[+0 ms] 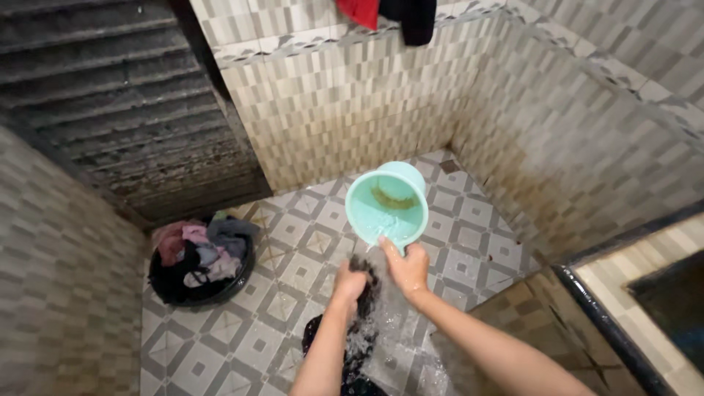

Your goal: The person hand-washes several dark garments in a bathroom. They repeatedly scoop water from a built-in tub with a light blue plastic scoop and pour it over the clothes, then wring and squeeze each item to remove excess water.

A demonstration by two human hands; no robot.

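My right hand (408,270) grips the handle of a pale green plastic scoop (387,205), which is tipped toward me so water pours out of it. The water falls onto a dark wet cloth (364,293) that my left hand (349,284) clutches just below the scoop. The cloth hangs down from my left fist toward the tiled floor, and splashes spread around it. Both forearms reach in from the bottom edge.
A black basin (167,287) full of mixed clothes sits on the patterned floor tiles at left, beside a dark corrugated door (125,103). Tiled walls enclose the corner. A tiled water tank with a dark rim (609,323) stands at right. Red and black garments (389,15) hang on top.
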